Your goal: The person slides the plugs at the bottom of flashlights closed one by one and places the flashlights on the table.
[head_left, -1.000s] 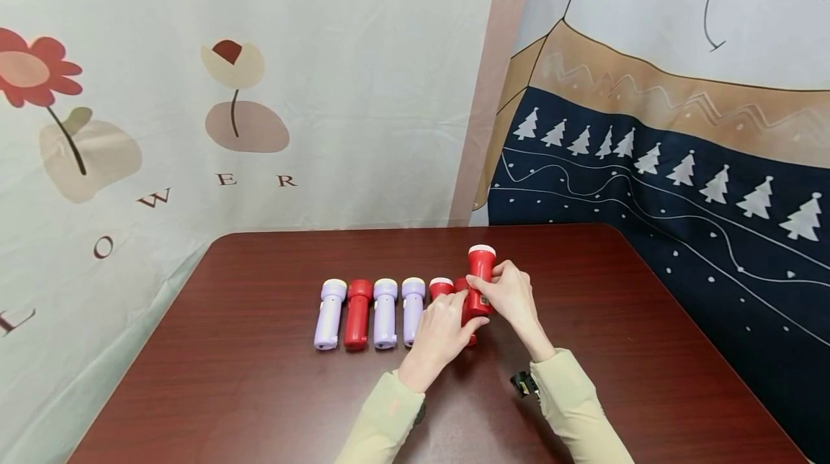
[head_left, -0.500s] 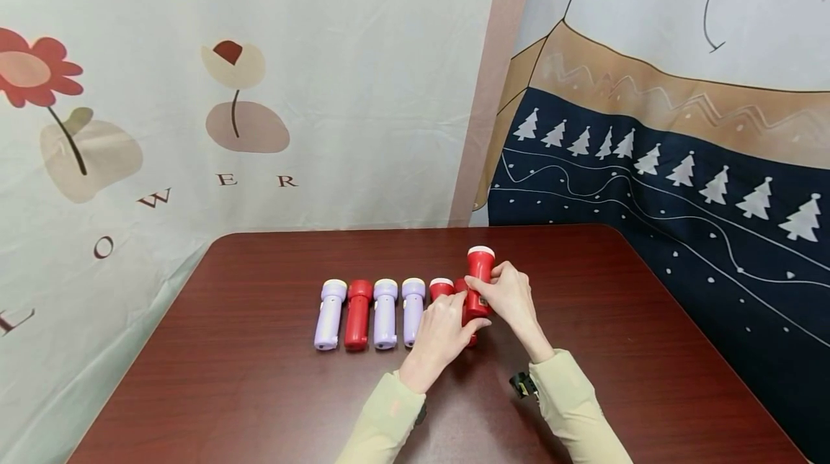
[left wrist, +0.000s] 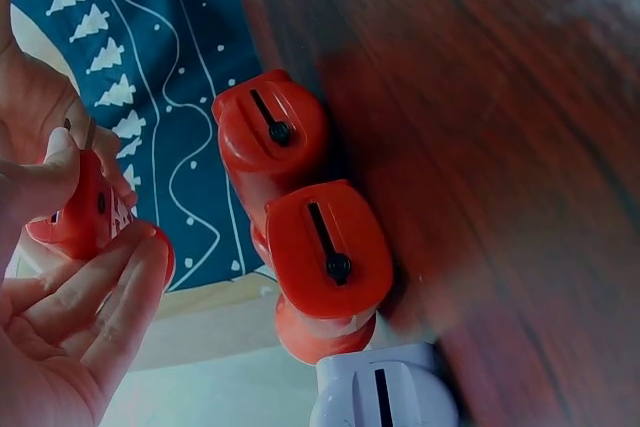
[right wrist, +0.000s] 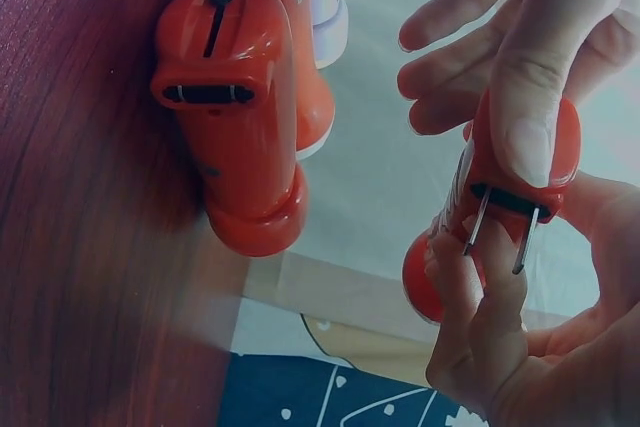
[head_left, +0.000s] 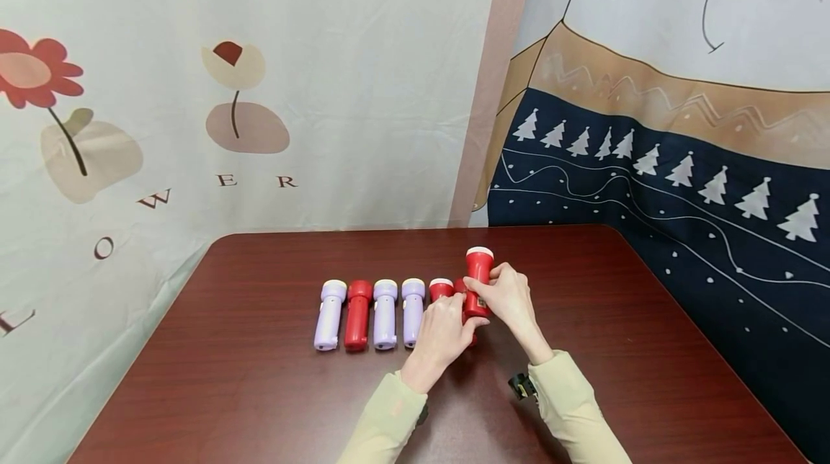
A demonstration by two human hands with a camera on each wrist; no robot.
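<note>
In the head view, my right hand (head_left: 512, 298) grips a red flashlight (head_left: 478, 262) with its white-rimmed head pointing away. My left hand (head_left: 439, 331) is at its near end. Two metal plug prongs (right wrist: 526, 239) stick out of that end in the right wrist view. The left thumb (right wrist: 527, 147) presses on the tail beside them, while several left fingers extend past the body. From below, the right fingers (right wrist: 497, 322) curl against the flashlight. Two more red flashlights (left wrist: 330, 247) (left wrist: 270, 137) lie close by, partly hidden behind my left hand in the head view.
A row on the brown table (head_left: 259, 392) continues leftward: a lavender flashlight (head_left: 413, 309), another lavender flashlight (head_left: 385, 316), a red flashlight (head_left: 357, 316) and an end lavender flashlight (head_left: 330, 316). Printed cloth (head_left: 363, 89) hangs behind the table. A small black device (head_left: 522, 385) sits at the right sleeve.
The held red flashlight and my right hand have shifted very slightly left and toward me. My left hand stays nearly in place, and the row of flashlights has not moved.
</note>
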